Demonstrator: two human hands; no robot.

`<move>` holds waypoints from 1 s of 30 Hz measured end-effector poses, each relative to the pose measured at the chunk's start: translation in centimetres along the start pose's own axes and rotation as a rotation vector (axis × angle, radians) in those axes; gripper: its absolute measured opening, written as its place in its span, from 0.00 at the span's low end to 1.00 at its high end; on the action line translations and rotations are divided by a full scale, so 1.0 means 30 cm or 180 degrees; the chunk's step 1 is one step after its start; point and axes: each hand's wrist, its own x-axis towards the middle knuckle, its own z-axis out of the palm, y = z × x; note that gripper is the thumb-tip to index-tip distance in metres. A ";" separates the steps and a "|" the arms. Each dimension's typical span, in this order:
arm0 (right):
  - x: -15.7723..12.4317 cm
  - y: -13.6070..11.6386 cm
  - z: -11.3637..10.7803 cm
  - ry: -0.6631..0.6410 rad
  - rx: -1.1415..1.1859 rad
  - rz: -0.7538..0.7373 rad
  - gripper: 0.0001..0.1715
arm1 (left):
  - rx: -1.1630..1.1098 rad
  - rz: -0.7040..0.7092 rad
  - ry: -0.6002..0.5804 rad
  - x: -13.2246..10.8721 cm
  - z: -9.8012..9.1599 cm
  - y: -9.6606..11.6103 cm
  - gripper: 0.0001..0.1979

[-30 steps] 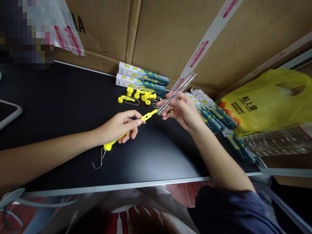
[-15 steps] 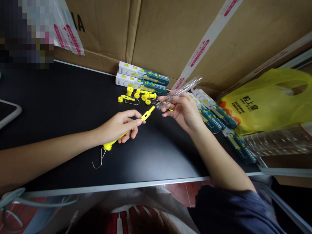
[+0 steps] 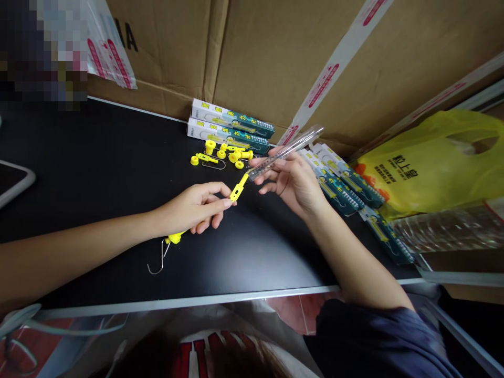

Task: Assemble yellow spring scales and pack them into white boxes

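My left hand (image 3: 200, 207) pinches a yellow slotted spring-scale piece (image 3: 237, 191) between thumb and fingers. Below that hand, a yellow cap (image 3: 175, 238) with a bent wire hook (image 3: 160, 261) sticks out; whether it joins the slotted piece is hidden. My right hand (image 3: 293, 178) has its fingers around a clear plastic tube (image 3: 297, 144), which slants up to the right. The slotted piece's narrow end meets the tube's lower end; how far it reaches inside, I cannot tell. Several loose yellow parts (image 3: 210, 147), some with wire hooks, lie beyond my hands.
Two printed boxes (image 3: 228, 135) lie against the cardboard wall (image 3: 260, 52). More printed boxes (image 3: 342, 181) are to the right, beside a yellow plastic bag (image 3: 444, 157) and a clear ribbed bottle (image 3: 449, 228). A phone-like device (image 3: 16, 181) rests at the table's left.
The tube and right hand have shifted slightly left and down. The slotted piece has tilted more upright in my left fingers, and the hook below has moved slightly left.
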 end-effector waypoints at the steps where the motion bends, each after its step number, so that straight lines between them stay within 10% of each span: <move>1: 0.000 -0.002 0.000 0.0011 -0.0029 0.0003 0.15 | 0.0016 -0.0005 -0.0003 0.000 0.000 0.000 0.08; 30: -0.042 0.037 0.053 -0.0990 0.0316 0.0240 0.13 | -0.0456 0.0470 -0.0235 -0.016 0.005 0.000 0.18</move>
